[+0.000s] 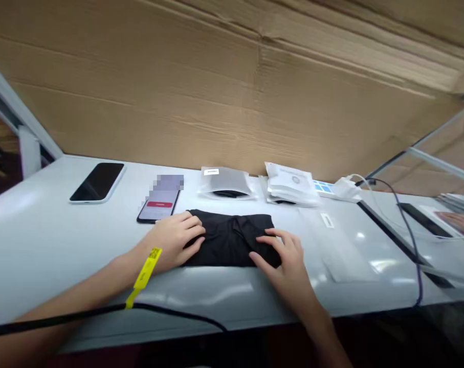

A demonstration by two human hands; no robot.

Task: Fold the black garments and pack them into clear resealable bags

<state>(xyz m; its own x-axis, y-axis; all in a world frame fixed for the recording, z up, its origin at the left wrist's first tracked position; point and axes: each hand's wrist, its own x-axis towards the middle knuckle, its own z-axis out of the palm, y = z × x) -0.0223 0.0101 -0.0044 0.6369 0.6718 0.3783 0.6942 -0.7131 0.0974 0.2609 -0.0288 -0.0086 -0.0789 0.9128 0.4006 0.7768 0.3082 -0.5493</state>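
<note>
Both hands, the left hand (pixel 176 240) and right hand (pixel 281 255), lie flat with fingers spread, gripping nothing, on the folded black cloth (pixel 232 237) near the table's (pixel 43 240) front edge, where uneven pressing could slide it off.

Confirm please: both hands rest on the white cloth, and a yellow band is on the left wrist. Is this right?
Not quite. The cloth is black, not white, as the head view shows. The rest holds: the left hand and the right hand both lie flat on it, and the yellow band is on the left wrist.
</note>
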